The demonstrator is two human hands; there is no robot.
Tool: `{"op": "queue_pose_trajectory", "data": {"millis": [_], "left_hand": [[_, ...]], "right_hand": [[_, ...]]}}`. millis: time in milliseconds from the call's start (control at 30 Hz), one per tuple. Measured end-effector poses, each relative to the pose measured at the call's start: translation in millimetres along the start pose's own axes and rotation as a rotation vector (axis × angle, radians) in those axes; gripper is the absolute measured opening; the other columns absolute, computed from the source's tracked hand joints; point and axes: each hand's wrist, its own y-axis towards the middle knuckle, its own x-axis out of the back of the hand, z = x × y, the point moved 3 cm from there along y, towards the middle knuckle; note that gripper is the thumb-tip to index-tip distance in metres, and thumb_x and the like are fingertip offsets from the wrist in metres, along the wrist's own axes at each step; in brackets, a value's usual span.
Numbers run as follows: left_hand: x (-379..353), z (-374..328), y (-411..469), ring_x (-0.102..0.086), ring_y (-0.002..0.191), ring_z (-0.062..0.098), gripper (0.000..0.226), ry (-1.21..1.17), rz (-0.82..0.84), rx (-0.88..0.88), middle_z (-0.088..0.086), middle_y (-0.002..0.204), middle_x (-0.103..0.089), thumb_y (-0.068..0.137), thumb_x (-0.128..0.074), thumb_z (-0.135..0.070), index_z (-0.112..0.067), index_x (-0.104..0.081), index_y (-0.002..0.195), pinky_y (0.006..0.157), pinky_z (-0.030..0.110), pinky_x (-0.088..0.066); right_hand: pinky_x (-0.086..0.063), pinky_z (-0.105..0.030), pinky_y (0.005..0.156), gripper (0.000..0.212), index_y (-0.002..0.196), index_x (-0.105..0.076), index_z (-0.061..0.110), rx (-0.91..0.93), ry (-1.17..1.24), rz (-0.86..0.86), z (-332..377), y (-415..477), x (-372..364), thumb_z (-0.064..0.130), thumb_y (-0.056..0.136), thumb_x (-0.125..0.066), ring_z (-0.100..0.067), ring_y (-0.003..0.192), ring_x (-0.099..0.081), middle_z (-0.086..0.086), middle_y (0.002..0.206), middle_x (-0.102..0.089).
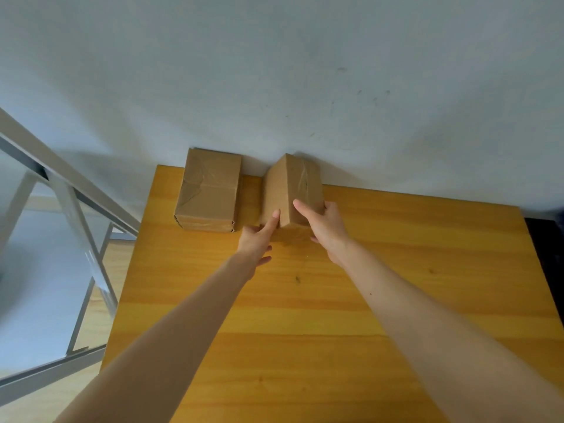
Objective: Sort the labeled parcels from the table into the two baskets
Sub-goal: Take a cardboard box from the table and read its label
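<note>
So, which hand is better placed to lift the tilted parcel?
The right hand: its fingers curl round the right edge of the tilted parcel, so it can probably lift it. The left hand only touches the left face with a straight finger.

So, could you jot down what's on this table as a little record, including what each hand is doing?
Surface: wooden table against a pale wall
Left item: flat parcel, taped cardboard, untouched
Right item: tilted parcel, tipped up on one edge
Person's left: left hand, straight forefinger pressing the tilted parcel's left face
Person's right: right hand, gripping its right side
Labels: none showing
Baskets: not in view
</note>
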Motion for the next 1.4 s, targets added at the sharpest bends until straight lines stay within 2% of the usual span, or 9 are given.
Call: {"op": "queue_pose_trajectory", "data": {"millis": [133, 233, 433, 533, 767, 967, 1067, 1267, 1400], "left_hand": [[-3, -6, -17, -0.059, 0.105, 0.018, 0.092, -0.009, 0.049, -0.028, -0.002, 0.117, -0.056, 0.06, -0.075, -0.068, -0.015, -0.042, 0.126, 0.085, 0.038, -0.055], [-9, -12, -37, -0.056, 0.111, 0.02, 0.086, 0.061, 0.024, -0.121, 0.0, 0.122, -0.053, 0.065, -0.077, -0.061, -0.02, -0.041, 0.131, 0.086, 0.038, -0.054], [-30, -13, -91, -0.061, 0.1, 0.018, 0.044, 0.063, 0.096, -0.242, 0.002, 0.122, -0.057, 0.09, -0.055, -0.054, -0.03, -0.045, 0.124, 0.088, 0.039, -0.054], [-38, -8, -117, -0.06, 0.106, 0.024, 0.046, 0.008, 0.155, -0.226, 0.006, 0.123, -0.057, 0.096, -0.043, -0.054, -0.027, -0.044, 0.133, 0.097, 0.044, -0.049], [-70, 29, -178, -0.065, 0.108, 0.031, 0.046, -0.126, 0.379, -0.204, 0.01, 0.121, -0.065, 0.089, -0.061, -0.046, -0.025, -0.051, 0.128, 0.096, 0.047, -0.05], [-100, 45, -229, -0.065, 0.109, 0.031, 0.057, -0.161, 0.406, -0.338, 0.01, 0.121, -0.064, 0.076, -0.073, -0.044, -0.03, -0.053, 0.127, 0.09, 0.051, -0.053], [-109, 52, -250, -0.065, 0.109, 0.031, 0.054, -0.136, 0.365, -0.385, 0.01, 0.119, -0.064, 0.081, -0.071, -0.039, -0.031, -0.051, 0.131, 0.091, 0.052, -0.052], [-115, 52, -290, -0.071, 0.095, 0.026, 0.04, -0.075, 0.25, -0.5, 0.004, 0.106, -0.071, 0.084, -0.071, -0.031, -0.035, -0.054, 0.121, 0.079, 0.043, -0.059], [-118, 43, -308, -0.072, 0.09, 0.022, 0.038, 0.003, 0.224, -0.586, -0.002, 0.095, -0.074, 0.083, -0.072, -0.032, -0.04, -0.054, 0.115, 0.079, 0.042, -0.059]], "right_hand": [[-0.043, -0.031, 0.082, 0.102, 0.142, -0.028, 0.016, -0.049, 0.021, 0.043, -3, -17, 17, 0.074, 0.067, -0.066, -0.015, 0.11, -0.05, 0.001, 0.136, -0.048], [-0.038, -0.039, 0.103, 0.124, 0.148, -0.024, 0.012, -0.076, -0.081, 0.151, -1, -32, 30, 0.082, 0.055, -0.066, -0.022, 0.127, -0.043, -0.002, 0.144, -0.041], [-0.042, -0.04, 0.103, 0.081, 0.135, -0.049, 0.019, -0.036, 0.069, 0.137, 1, -67, 75, 0.063, 0.071, -0.07, -0.021, 0.117, -0.053, -0.004, 0.129, -0.058], [-0.045, -0.038, 0.096, 0.051, 0.118, -0.057, 0.026, -0.069, 0.294, 0.257, -11, -96, 101, 0.053, 0.076, -0.07, -0.019, 0.112, -0.057, -0.003, 0.119, -0.064], [-0.044, -0.039, 0.091, 0.04, 0.116, -0.062, 0.024, -0.071, 0.592, 0.39, -54, -151, 159, 0.044, 0.082, -0.065, -0.023, 0.101, -0.062, -0.003, 0.114, -0.069], [-0.049, -0.035, 0.08, 0.025, 0.118, -0.057, 0.029, 0.115, 0.629, 0.304, -74, -187, 196, 0.018, 0.096, -0.052, -0.019, 0.1, -0.063, 0.0, 0.112, -0.067], [-0.048, -0.04, 0.095, 0.04, 0.126, -0.053, 0.039, 0.198, 0.582, 0.251, -79, -202, 210, 0.011, 0.097, -0.05, -0.019, 0.115, -0.058, 0.002, 0.124, -0.064], [-0.042, -0.024, 0.086, 0.045, 0.133, -0.053, 0.035, 0.337, 0.309, 0.337, -67, -239, 220, 0.055, 0.094, -0.044, 0.004, 0.114, -0.054, 0.02, 0.123, -0.061], [-0.04, -0.029, 0.098, 0.061, 0.138, -0.047, 0.033, 0.38, 0.294, 0.414, -56, -257, 220, 0.062, 0.084, -0.049, -0.006, 0.121, -0.052, 0.012, 0.131, -0.059]]}}
